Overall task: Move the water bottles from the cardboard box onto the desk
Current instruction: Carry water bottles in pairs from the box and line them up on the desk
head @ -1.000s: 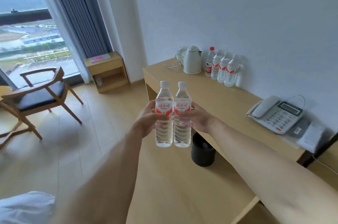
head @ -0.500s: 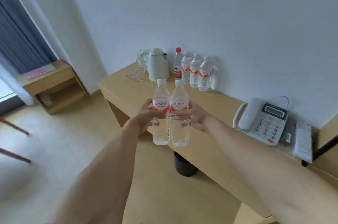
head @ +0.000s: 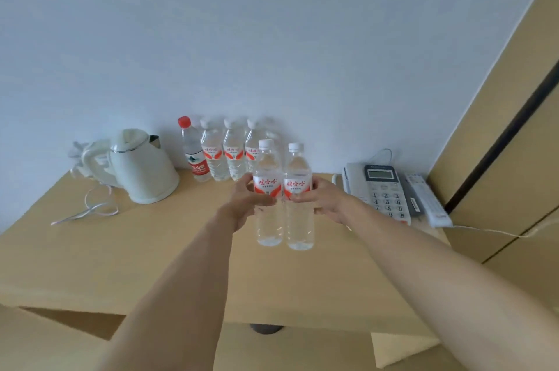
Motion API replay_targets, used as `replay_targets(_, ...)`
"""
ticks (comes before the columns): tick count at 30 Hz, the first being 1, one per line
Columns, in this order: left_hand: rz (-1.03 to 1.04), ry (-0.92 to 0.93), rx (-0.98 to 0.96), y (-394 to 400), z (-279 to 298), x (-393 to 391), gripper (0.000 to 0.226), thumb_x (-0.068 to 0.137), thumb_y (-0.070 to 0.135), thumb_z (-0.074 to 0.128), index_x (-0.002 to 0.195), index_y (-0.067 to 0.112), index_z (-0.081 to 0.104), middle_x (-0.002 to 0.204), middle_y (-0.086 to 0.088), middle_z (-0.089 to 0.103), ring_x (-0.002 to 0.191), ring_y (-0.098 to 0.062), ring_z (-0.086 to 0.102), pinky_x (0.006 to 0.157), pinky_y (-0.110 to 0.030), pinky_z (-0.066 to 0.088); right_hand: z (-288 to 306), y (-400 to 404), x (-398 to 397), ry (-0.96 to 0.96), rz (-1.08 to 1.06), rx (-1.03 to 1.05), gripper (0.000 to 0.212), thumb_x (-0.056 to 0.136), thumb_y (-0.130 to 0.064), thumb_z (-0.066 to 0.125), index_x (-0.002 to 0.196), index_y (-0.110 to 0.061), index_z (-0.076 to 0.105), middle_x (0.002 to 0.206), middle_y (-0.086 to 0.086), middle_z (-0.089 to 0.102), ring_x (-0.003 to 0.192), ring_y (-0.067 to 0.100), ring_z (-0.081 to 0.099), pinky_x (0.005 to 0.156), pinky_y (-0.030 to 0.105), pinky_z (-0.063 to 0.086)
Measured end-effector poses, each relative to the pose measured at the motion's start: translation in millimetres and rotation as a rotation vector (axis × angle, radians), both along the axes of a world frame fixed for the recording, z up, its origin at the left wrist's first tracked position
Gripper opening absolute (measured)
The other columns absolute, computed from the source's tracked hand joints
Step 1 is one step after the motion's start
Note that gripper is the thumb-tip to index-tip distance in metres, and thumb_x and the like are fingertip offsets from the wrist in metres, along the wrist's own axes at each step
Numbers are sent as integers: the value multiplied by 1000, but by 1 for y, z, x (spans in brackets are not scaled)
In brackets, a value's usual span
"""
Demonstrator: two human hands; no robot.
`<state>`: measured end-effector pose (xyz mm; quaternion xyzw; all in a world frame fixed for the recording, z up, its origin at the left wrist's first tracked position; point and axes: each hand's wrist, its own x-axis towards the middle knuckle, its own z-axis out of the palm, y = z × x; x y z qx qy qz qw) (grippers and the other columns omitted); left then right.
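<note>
Clear plastic, two water bottles are carried upright and pressed side by side over the pale wooden worktop, the left hand clamped on one, the right hand on the other. To set them down well, I'd lower both flat in the bare spot just in front of the row of bottles by the wall, clear of the kettle and telephone. Their red-and-white labels read 娃哈哈; the red-capped bottle carries a different red label, too blurred to read.
</note>
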<state>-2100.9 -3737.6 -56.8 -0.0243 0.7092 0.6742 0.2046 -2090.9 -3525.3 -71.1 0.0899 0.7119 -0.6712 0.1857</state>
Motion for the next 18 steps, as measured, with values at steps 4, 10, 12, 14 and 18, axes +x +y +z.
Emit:
replay_targets(4, -96, 27, -32, -7, -5, -45, 71, 68, -17, 77, 130, 10, 55, 109, -9, 71, 101, -24, 67, 80, -30, 51, -7, -10, -20, 42, -136, 55, 50, 69, -13, 90, 108, -32, 65, 99, -13, 75, 94, 0, 68, 73, 19, 47)
replay_targets(10, -228, 46, -148, -8, -17, -85, 76, 61, -15, 83, 127, 13, 57, 115, -14, 71, 110, -29, 67, 103, -46, 50, -24, -11, -34, 99, -249, 166, 63, 64, -10, 93, 116, -27, 61, 109, -7, 72, 102, 7, 66, 78, 16, 49)
replay_targets(12, -253, 73, -181, -6, -21, -93, 76, 60, -13, 83, 126, 15, 57, 112, -10, 72, 109, -26, 67, 100, -42, 51, -28, -10, -40, 118, -262, 229, 64, 63, -14, 94, 116, -28, 62, 107, -9, 72, 101, 6, 66, 80, 19, 50)
replay_targets(14, -265, 113, -207, -4, -24, -97, 81, 58, -11, 84, 128, 20, 57, 111, -4, 72, 110, -24, 66, 91, -35, 52, -31, -8, -46, 140, -244, 308, 65, 62, -19, 95, 119, -28, 63, 108, -9, 72, 104, 8, 66, 91, 28, 52)
replay_targets(18, -234, 217, -284, 2, -27, -107, 97, 55, -4, 85, 141, 22, 49, 120, 1, 67, 116, -25, 60, 92, -39, 52, -29, -2, -60, 196, -201, 415, 64, 62, -17, 94, 118, -24, 63, 109, -6, 72, 108, 14, 65, 95, 34, 52)
